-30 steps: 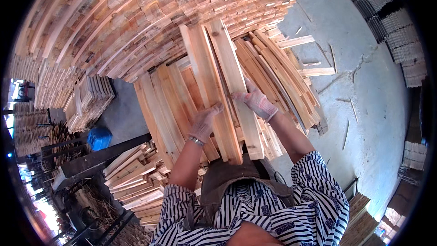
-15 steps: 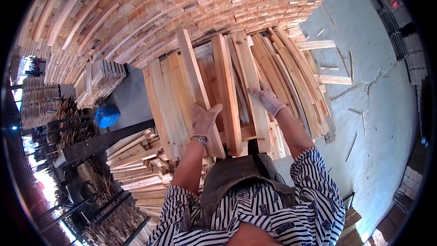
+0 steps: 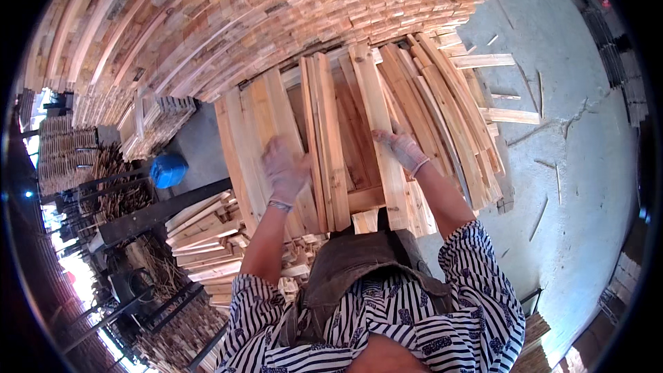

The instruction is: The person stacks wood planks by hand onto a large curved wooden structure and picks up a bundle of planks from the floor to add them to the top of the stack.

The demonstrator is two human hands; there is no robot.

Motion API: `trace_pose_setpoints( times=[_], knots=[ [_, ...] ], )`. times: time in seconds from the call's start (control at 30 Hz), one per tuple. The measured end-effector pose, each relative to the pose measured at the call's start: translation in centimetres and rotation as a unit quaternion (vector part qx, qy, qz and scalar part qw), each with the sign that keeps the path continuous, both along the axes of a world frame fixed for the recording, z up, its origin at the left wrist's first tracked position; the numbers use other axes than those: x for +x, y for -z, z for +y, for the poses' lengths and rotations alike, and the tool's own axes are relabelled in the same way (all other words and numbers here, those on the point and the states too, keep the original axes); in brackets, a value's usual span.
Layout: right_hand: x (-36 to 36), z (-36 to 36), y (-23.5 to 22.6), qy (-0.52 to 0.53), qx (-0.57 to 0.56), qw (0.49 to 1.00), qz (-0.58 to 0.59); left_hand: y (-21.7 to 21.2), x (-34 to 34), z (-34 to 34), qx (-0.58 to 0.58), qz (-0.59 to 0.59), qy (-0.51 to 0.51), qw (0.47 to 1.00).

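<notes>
My left hand, in a pale work glove, lies over flat wooden boards on the left of the pile, fingers and thumb apart. Beside its thumb two narrow planks lean close together. My right hand, also gloved, grips the right edge of a long pale plank; its fingertips rest on the face and the underside is hidden. Between these planks shows a gap with reddish boards lower down and a crosspiece at the near end.
A tall stack of timber rises behind the pile. More planks lie to the right, some jutting over the concrete floor, where offcuts are scattered. Left are a dark beam, a blue container and loose short pieces.
My left hand has moved left and loosened from a plank, which now lies flat among the left boards. The middle narrow planks have shifted left, widening the gap. My right hand stays at its plank.
</notes>
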State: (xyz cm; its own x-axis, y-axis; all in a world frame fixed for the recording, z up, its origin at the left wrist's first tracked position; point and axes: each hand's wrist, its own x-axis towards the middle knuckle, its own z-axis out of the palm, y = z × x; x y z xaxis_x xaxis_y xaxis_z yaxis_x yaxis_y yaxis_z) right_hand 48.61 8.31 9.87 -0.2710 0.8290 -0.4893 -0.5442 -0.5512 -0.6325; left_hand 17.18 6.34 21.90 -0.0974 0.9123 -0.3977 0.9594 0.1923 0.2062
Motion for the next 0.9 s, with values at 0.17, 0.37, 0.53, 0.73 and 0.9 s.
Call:
trace_pose_setpoints(
  times=[0.17, 0.37, 0.53, 0.73, 0.9],
  knots=[
    [-1.3, -0.1, -1.5, -0.025, -0.015, 0.997, -0.065, 4.8, 8.5, 2.4, -0.011, 0.026, -0.127, 0.992],
    [-1.3, -0.3, -2.0, -0.066, 0.016, 0.992, -0.109, 3.9, 9.3, 2.2, 0.035, -0.221, -0.213, 0.951],
    [-0.1, -0.2, -0.8, -0.069, -0.015, 0.988, -0.137, 6.3, 5.0, 3.3, -0.013, -0.476, -0.285, 0.832],
    [-1.7, -0.1, -3.6, -0.075, 0.003, 0.987, -0.141, 6.2, 3.8, 0.0, 0.214, -0.13, -0.055, 0.967],
    [-4.4, 2.8, -4.1, -0.146, -0.002, 0.975, -0.167, 5.5, -14.0, -5.5, 0.226, -0.049, -0.182, 0.956]
  ],
)
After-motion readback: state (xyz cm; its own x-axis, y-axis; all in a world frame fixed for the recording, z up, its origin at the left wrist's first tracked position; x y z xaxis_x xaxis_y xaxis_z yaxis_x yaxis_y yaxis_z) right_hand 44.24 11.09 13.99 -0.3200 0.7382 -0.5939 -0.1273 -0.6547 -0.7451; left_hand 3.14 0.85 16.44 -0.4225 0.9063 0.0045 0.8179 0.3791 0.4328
